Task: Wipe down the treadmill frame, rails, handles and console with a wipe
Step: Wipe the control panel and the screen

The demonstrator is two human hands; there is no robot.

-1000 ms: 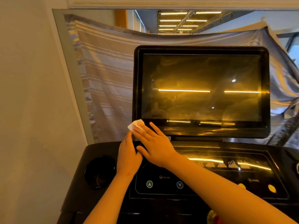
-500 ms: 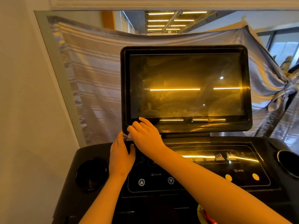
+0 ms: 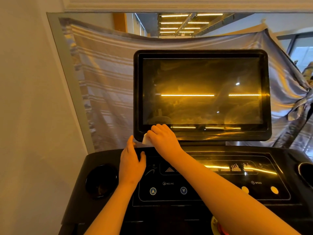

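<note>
The treadmill's black console [image 3: 211, 192] fills the lower view, with a dark upright screen [image 3: 203, 92] above it. My right hand [image 3: 163, 139] grips a small white wipe [image 3: 146, 140] against the bottom-left corner of the screen's frame, fingers curled over it. Only an edge of the wipe shows. Just left and below, my left hand [image 3: 131, 164] rests flat on the console's top edge, holding nothing.
Round cup holders sit in the console at the left [image 3: 101, 181] and far right [image 3: 306, 172]. A striped cloth [image 3: 105, 85] hangs over a mirror behind the screen. A pale wall [image 3: 33, 116] stands close on the left. A yellow-and-red knob [image 3: 218, 226] shows at the bottom.
My right hand stayed at the screen's lower-left corner, its fingers going from flat to curled over the wipe. The view swung slightly. My left hand kept its place on the console.
</note>
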